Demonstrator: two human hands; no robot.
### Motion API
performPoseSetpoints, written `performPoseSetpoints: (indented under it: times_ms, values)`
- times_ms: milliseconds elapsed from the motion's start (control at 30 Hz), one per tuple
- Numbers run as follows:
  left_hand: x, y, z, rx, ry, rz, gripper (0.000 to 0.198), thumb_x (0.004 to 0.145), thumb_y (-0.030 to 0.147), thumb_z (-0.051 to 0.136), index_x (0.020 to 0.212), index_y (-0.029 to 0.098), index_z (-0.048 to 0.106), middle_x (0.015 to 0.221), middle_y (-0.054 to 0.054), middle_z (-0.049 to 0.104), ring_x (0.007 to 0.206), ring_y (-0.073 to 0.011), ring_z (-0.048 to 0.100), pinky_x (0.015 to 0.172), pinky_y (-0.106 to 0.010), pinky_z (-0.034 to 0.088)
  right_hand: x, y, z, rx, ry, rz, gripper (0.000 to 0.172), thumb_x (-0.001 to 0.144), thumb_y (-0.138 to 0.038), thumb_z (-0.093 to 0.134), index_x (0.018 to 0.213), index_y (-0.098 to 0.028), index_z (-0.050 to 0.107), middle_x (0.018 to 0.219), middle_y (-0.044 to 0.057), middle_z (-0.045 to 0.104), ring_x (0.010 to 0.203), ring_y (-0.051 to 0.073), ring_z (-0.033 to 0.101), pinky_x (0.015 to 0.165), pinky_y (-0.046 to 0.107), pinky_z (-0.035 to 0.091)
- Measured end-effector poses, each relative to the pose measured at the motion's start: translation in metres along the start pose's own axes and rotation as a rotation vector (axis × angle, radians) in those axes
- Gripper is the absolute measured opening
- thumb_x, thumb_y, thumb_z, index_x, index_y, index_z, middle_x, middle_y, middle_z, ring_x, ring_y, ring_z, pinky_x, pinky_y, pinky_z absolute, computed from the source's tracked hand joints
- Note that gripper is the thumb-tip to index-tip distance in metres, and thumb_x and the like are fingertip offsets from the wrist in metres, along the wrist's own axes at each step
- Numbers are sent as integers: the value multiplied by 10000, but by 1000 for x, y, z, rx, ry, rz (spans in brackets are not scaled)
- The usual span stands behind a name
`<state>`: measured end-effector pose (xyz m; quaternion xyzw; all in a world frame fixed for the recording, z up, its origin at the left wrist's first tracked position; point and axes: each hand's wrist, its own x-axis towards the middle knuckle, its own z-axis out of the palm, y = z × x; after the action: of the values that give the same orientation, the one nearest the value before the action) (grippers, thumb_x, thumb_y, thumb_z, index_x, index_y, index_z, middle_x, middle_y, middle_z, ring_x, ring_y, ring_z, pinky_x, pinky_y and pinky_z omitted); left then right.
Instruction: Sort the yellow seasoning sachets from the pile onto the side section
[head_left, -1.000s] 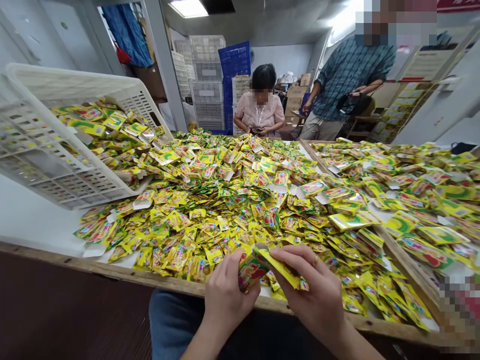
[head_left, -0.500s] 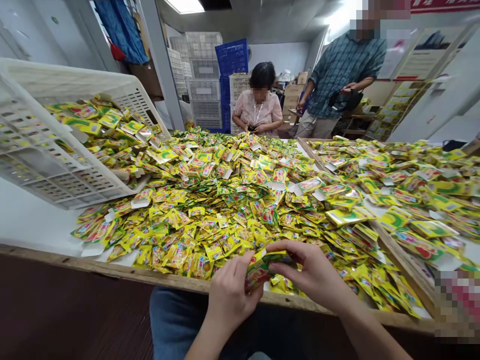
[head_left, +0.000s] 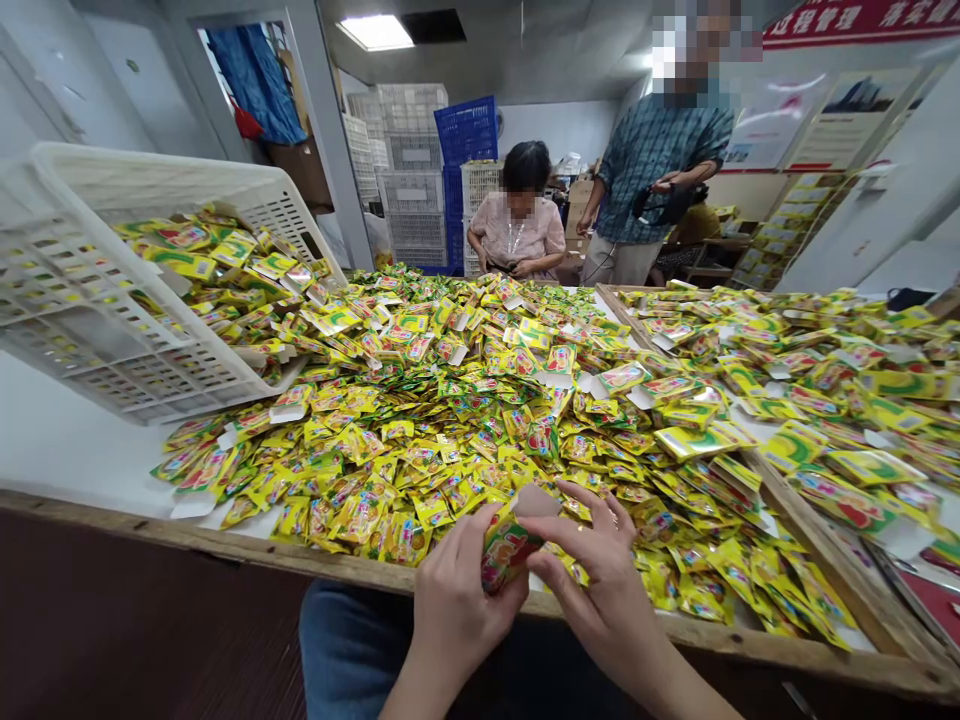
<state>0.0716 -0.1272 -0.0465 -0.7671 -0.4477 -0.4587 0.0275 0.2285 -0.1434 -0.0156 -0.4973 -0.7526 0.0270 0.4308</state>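
My left hand [head_left: 469, 575] is wrapped round a small printed carton [head_left: 506, 555], yellow, green and red, held tilted over the table's front edge. A pale cardboard flap [head_left: 535, 503] stands up at the carton's right end. By that end is my right hand [head_left: 596, 575], its thumb and index finger apart, tips at the carton's edge, the other fingers spread. No sachet shows between them. Just beyond both hands lies a large heap of small yellow sachets [head_left: 442, 490]. More cartons with raised flaps lie on the heap, among them a yellow and green carton [head_left: 694, 440].
A white plastic crate [head_left: 217, 350] lies tipped at the left, cartons spilling from it. A wooden rail [head_left: 225, 543] edges the table; a wooden divider [head_left: 817, 520] separates more cartons at right. Two people, one seated [head_left: 517, 230] and one standing [head_left: 660, 170], are across the table.
My right hand has drawn off the yellow piece at the carton's end, and its fingers have spread. The pale flap now stands in plain sight. My left hand keeps its hold.
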Motion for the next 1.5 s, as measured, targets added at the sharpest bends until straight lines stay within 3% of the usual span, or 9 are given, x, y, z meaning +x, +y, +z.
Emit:
performPoseSetpoints:
  times_ms: [233,533,733,867,967,1100,1233,1300,1500]
  values:
    - [-2,1,5,58,-124,78,322,877,315,440,1161,183,517,839,-58,675,716,-189,662,581,-263,511,-8,5,13,338,-145,330,329,776,-513,600,686,-214,701,678,33,686,637,207,633,576,306,519]
    - [12,-6,3,-581,-303,-434,476,847,451,552,1229,193,435,1091,-100,658,941,-207,662,797,-336,549,-4,17,11,687,-145,554,410,811,-530,575,910,-161,722,860,87,731,814,229,660,797,379,528]
    - [-10,10,17,-743,-60,-658,377,813,521,564,990,197,490,852,-54,694,760,-207,694,681,-309,568,-20,13,19,489,17,423,257,809,-437,613,830,-200,711,773,49,719,740,199,663,742,323,546]
    - [-14,8,29,-681,-25,-653,443,792,578,557,1000,192,498,890,-70,683,761,-210,684,693,-305,558,-32,23,29,472,312,500,539,702,-387,733,1186,-230,553,1106,88,649,919,213,658,827,347,534]
    - [-12,-1,39,-649,-146,-531,490,816,607,489,1071,191,521,827,-48,671,709,-206,660,623,-298,532,-40,42,28,710,186,692,608,658,-494,734,1163,-206,558,1005,73,682,775,200,682,689,329,568]
    - [-13,-14,53,-612,-244,-452,545,841,615,430,1160,184,524,537,50,489,443,-145,493,453,-247,398,-33,90,-32,584,159,875,470,512,-494,812,805,-158,663,728,43,703,672,230,671,614,347,563]
    - [-20,-20,59,-604,-214,-493,500,827,603,467,1084,182,550,506,72,405,418,-128,433,433,-227,335,2,140,-131,262,802,762,506,705,-564,632,1003,-156,625,925,111,696,858,265,667,762,418,546]
    - [-21,-19,61,-583,-224,-503,458,823,592,484,1025,190,571,498,73,405,412,-125,433,432,-225,332,23,154,-157,-58,918,706,537,819,-505,498,1206,-133,513,1156,168,614,1092,297,581,897,483,480]
    - [-24,-18,64,-420,-241,-379,412,855,582,433,959,222,604,481,67,453,407,-140,486,455,-236,383,78,169,-82,-276,231,586,168,830,-215,586,971,-159,658,1045,93,670,1062,228,589,982,400,430]
